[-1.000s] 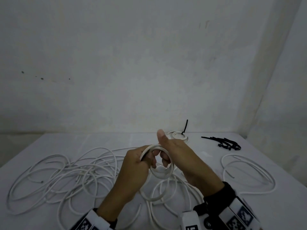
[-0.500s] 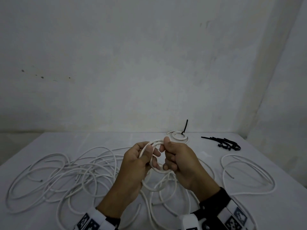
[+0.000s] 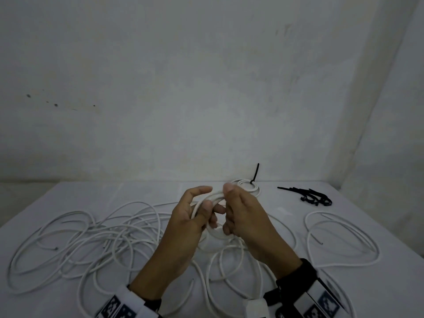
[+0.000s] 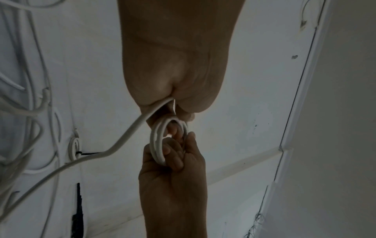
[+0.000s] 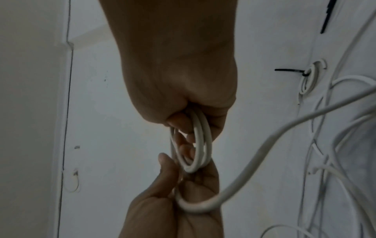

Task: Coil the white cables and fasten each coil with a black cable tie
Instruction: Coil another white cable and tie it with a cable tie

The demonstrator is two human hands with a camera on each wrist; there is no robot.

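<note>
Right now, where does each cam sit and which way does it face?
Head: worn on the head, faces forward-down at the table and wall; both forearms show, left hand and right hand on the coil.
Left wrist: looks along the left palm; right hand opposite.
Right wrist: looks along the right palm; left hand opposite.
Shared: the coil; the tied coil.

Both hands hold a small coil [image 3: 212, 198] above the worktop [image 3: 344, 285]. Loose cables [image 3: 91, 237] lie to the left, another cable [image 3: 339, 239] right. Behind sits a tied coil [image 3: 246, 185], with spare cable ties [image 3: 316, 197] to its right.
</note>
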